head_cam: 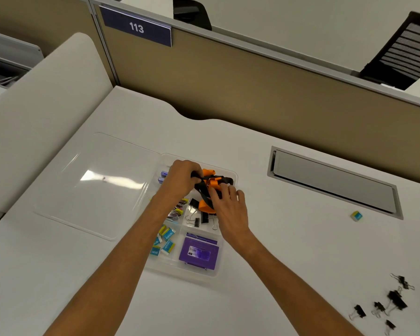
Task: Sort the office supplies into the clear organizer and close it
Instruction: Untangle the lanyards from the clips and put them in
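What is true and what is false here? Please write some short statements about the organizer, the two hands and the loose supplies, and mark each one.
1. The lid lies open, to the left of the organizer. True.
2. The purple box lies on the desk, outside the organizer. False: it sits in the organizer's near right compartment.
3. The left hand grips the orange and black straps. True.
4. All binder clips are in the organizer. False: several binder clips lie on the desk at the near right.
5. The right hand holds an eraser. False: its fingers rest on the straps, and one eraser lies alone on the desk.
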Tool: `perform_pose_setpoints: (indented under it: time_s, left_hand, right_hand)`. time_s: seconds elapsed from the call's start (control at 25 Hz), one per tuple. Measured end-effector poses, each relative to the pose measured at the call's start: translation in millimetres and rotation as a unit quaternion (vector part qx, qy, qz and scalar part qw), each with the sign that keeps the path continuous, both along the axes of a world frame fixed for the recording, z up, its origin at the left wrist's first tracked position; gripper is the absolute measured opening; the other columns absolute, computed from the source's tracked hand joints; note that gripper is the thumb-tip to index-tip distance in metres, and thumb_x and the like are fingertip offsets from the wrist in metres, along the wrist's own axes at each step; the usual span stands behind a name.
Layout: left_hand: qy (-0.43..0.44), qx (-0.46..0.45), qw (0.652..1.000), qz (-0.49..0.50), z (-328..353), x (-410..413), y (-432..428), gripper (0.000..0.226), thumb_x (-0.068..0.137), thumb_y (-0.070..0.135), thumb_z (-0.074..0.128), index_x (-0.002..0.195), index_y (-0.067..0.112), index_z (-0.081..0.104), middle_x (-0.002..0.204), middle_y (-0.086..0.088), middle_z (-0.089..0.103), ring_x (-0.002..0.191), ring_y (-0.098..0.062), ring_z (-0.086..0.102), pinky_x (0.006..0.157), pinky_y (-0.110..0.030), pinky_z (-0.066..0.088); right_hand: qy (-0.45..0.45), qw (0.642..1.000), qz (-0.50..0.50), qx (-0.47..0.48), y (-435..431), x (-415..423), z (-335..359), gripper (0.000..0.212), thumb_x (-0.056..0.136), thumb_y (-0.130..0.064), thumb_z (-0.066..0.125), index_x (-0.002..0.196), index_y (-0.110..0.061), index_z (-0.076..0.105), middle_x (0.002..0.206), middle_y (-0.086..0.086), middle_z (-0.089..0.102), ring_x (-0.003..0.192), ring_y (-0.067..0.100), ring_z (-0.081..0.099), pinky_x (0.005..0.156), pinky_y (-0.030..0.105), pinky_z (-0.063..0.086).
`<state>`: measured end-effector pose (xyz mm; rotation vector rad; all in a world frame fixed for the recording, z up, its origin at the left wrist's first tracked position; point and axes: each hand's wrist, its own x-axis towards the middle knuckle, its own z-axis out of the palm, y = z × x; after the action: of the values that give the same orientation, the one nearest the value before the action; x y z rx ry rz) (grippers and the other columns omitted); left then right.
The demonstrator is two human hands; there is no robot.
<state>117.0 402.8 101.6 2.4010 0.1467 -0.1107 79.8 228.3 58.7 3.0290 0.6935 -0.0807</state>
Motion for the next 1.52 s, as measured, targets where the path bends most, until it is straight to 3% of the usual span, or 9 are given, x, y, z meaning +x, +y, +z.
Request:
perform_pose_setpoints:
  time_s: [0.2, 0.4, 0.48, 0.68, 0.92, 1.04, 1.28, 1.36, 1.52]
  left_hand:
    - [-0.044, -0.04, 0.998, -0.007, -5.4, -12.3, 3.8, 0.016, 0.091, 0.011, 0.063, 0.103, 0.01, 0.072, 0.095, -0.008, 0.073, 0.086, -0.022, 0.066, 0.088, -0.037, 0.053]
    - [-0.015, -0.115, 0.993, 0.037, -14.2, -12.4, 7.5, 0.013, 0.099, 0.012, 0.049, 0.11, 0.015, 0.056, 0.097, -0.011, 0.068, 0.086, -0.022, 0.067, 0.079, -0.035, 0.057]
    - [-0.027, -0.14, 0.989, 0.047, -14.7, -10.3, 4.9, 0.005, 0.097, 0.013, 0.055, 0.101, 0.014, 0.056, 0.09, -0.011, 0.069, 0.082, -0.021, 0.068, 0.076, -0.035, 0.057]
    - [-0.072, -0.127, 0.989, 0.016, -16.8, -5.7, -13.6, 0.008, 0.085, 0.005, 0.067, 0.089, 0.011, 0.072, 0.082, -0.005, 0.071, 0.076, -0.017, 0.064, 0.076, -0.032, 0.053]
    - [-0.025, -0.026, 0.996, -0.077, -51.8, -12.5, -41.6, 0.029, 0.093, 0.005, 0.055, 0.119, 0.008, 0.067, 0.123, -0.01, 0.066, 0.109, -0.024, 0.063, 0.089, -0.014, 0.047]
    - [-0.042, 0.147, 0.979, -0.133, -74.0, -13.1, -44.1, 0.05, 0.092, 0.009, 0.059, 0.141, 0.011, 0.047, 0.144, -0.009, 0.049, 0.134, -0.029, 0.043, 0.1, -0.037, 0.048]
    - [0.042, 0.256, 0.946, -0.195, -73.2, -16.8, -50.3, 0.056, 0.1, 0.024, 0.042, 0.151, 0.011, 0.022, 0.161, -0.009, 0.013, 0.149, -0.032, 0.005, 0.121, -0.045, 0.015]
    - [0.059, 0.246, 0.945, -0.207, -70.4, -16.1, -50.6, 0.055, 0.102, 0.034, 0.039, 0.15, 0.011, 0.026, 0.161, -0.01, 0.015, 0.149, -0.033, 0.009, 0.121, -0.045, 0.015]
    - [-0.017, 0.159, 0.976, -0.15, -56.3, -13.3, -45.8, 0.031, 0.095, 0.02, 0.054, 0.125, 0.017, 0.06, 0.13, -0.005, 0.059, 0.117, -0.024, 0.055, 0.098, -0.037, 0.048]
  right_hand:
    - [0.012, 0.998, 0.049, -0.025, -3.2, 17.2, -1.6, 0.037, 0.072, -0.025, 0.085, 0.106, -0.018, 0.071, 0.104, 0.008, 0.07, 0.098, 0.026, 0.064, 0.087, 0.035, 0.051]
    - [0.176, 0.963, -0.049, 0.196, -10.8, 48.1, 22.3, 0.025, 0.087, -0.005, 0.064, 0.106, -0.019, 0.073, 0.095, 0.007, 0.072, 0.083, 0.027, 0.064, 0.074, 0.033, 0.054]
    - [0.153, 0.952, -0.082, 0.252, -11.6, 61.2, 27.6, 0.022, 0.082, -0.001, 0.069, 0.099, -0.014, 0.076, 0.088, 0.01, 0.072, 0.079, 0.027, 0.064, 0.071, 0.033, 0.053]
    - [0.093, 0.963, -0.135, 0.213, 0.8, 74.6, 19.8, 0.012, 0.085, -0.016, 0.07, 0.095, -0.01, 0.065, 0.098, 0.008, 0.052, 0.072, 0.024, 0.058, 0.066, 0.034, 0.055]
    - [0.139, 0.941, -0.153, 0.268, 8.5, 71.2, 20.9, 0.028, 0.08, 0.006, 0.062, 0.106, -0.007, 0.058, 0.092, 0.007, 0.056, 0.079, 0.026, 0.06, 0.066, 0.034, 0.051]
    - [0.218, 0.916, -0.161, 0.295, 1.9, 75.4, 31.7, 0.045, 0.078, 0.0, 0.073, 0.119, -0.01, 0.059, 0.096, 0.007, 0.063, 0.086, 0.024, 0.064, 0.073, 0.031, 0.055]
    - [0.172, 0.951, -0.088, 0.24, 6.3, 75.7, 27.9, 0.031, 0.081, -0.009, 0.074, 0.112, -0.011, 0.071, 0.109, 0.011, 0.071, 0.099, 0.026, 0.066, 0.086, 0.028, 0.049]
    - [0.178, 0.958, -0.072, 0.215, 7.5, 73.4, 19.6, 0.023, 0.086, -0.01, 0.067, 0.109, -0.01, 0.073, 0.105, 0.013, 0.072, 0.096, 0.027, 0.066, 0.084, 0.029, 0.049]
    - [0.168, 0.965, -0.063, 0.191, 6.6, 67.8, 6.8, 0.017, 0.089, -0.013, 0.059, 0.101, -0.01, 0.071, 0.095, 0.01, 0.066, 0.085, 0.025, 0.063, 0.065, 0.023, 0.042]
